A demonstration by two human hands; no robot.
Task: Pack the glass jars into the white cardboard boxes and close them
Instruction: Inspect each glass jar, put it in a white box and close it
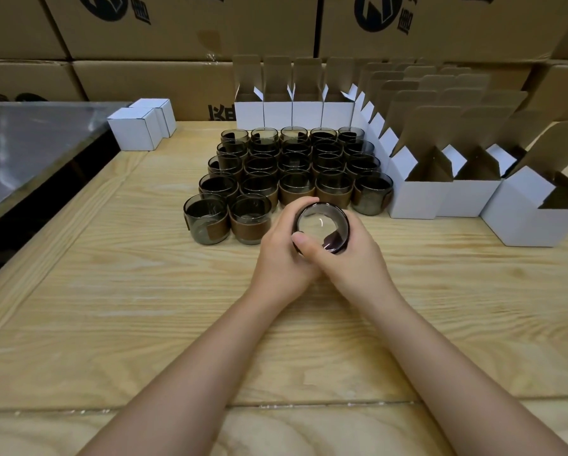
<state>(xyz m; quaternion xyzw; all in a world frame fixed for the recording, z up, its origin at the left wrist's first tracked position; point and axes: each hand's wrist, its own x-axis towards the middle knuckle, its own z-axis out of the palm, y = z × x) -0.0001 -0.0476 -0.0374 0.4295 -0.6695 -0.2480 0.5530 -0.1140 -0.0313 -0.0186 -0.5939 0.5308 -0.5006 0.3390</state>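
Glass jar, smoky and tipped with its mouth toward me, is held between both my hands over the wooden bench, just in front of the block of other jars. My left hand wraps its fingers round the jar's left side. My right hand grasps it from the right and underneath.

Many of the standing jars wear brown sleeves. Open white cardboard boxes line the back and right of the block, flaps up. Closed white boxes sit at the far left beside a metal sheet. Brown cartons are stacked behind.
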